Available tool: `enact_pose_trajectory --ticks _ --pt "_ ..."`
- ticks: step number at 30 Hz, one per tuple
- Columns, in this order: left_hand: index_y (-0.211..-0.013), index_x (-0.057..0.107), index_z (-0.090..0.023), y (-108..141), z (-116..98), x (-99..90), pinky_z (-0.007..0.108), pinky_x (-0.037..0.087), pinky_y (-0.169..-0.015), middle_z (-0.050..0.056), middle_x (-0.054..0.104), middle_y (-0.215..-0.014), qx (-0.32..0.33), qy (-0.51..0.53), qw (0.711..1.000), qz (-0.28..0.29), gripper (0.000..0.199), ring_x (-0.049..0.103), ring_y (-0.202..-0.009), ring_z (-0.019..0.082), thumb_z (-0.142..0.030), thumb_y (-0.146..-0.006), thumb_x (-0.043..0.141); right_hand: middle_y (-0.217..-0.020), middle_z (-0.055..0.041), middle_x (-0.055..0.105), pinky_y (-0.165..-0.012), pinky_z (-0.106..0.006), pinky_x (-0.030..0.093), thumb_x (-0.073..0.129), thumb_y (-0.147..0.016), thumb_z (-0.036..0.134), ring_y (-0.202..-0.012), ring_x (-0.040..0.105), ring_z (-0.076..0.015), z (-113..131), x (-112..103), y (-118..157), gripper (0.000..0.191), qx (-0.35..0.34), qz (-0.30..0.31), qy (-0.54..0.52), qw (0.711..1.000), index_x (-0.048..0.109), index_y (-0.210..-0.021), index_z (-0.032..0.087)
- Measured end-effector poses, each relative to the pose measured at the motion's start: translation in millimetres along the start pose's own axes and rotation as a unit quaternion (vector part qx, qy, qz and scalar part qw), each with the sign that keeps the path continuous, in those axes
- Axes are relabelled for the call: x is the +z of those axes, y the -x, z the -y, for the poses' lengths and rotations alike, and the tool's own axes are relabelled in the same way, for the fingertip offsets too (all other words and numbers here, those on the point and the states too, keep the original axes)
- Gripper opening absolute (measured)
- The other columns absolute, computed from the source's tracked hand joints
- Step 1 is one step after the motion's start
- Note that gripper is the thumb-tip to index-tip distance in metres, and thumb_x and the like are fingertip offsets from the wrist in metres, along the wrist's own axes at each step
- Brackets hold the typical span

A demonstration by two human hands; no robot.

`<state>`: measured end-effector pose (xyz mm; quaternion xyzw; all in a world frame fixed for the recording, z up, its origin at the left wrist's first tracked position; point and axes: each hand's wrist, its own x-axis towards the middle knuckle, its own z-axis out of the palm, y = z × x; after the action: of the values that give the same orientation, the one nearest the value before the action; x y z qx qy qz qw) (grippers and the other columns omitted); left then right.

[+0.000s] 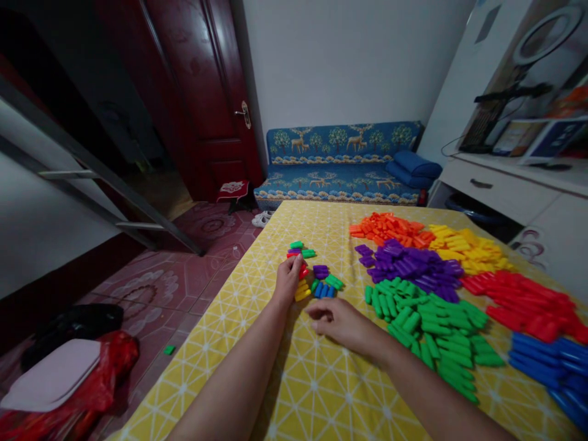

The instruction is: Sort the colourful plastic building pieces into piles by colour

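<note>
My left hand [288, 278] is closed, its fingertips on a red plastic piece [304, 271] above the table's left part. My right hand [337, 321] hovers just in front of the small group, fingers loosely curled with a gap to the thumb; nothing shows in it. Around the hands lie short ribbed plastic pieces: yellow ones [302, 291], blue ones [324, 291], purple ones [321, 271] and a green one [334, 282]. Beyond my left hand sit more green pieces [296, 244], with a purple and a red one partly hidden by my fingers.
On the right of the yellow-patterned tablecloth [257, 324] are heaps of orange [390, 229], yellow [471, 248], purple [411, 266], red [533, 303], green [432, 324] and blue pieces [551, 364]. A green piece [169, 350] lies on the floor. A blue sofa [340, 165] stands behind.
</note>
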<state>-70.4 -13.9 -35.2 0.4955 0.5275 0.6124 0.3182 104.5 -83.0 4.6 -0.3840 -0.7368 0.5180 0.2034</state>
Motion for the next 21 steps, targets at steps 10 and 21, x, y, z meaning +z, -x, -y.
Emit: enact_pose_trajectory --ticks 10,21 --pt "-0.068 0.058 -0.014 5 -9 1.7 0.021 0.038 -0.053 -0.001 0.051 -0.063 -0.05 0.121 0.99 0.048 0.052 0.046 -0.055 0.008 -0.065 -0.077 0.062 -0.129 -0.0104 0.057 -0.087 -0.035 0.049 0.068 -0.074 0.019 -0.101 0.064 -0.0229 -3 35 -48 0.062 -0.009 -0.27 0.239 0.933 0.047 -0.133 0.023" --pt "-0.073 0.065 -0.014 1 1 2.3 0.023 0.042 -0.058 0.002 0.059 -0.068 -0.05 0.119 0.991 0.039 0.051 0.053 -0.06 0.011 -0.064 -0.081 0.058 -0.111 -0.0072 0.066 -0.086 -0.03 0.048 0.054 -0.08 0.016 -0.101 0.063 -0.0212 -5 43 -36 0.038 -0.071 -0.256 0.266 0.927 0.058 -0.117 0.021"
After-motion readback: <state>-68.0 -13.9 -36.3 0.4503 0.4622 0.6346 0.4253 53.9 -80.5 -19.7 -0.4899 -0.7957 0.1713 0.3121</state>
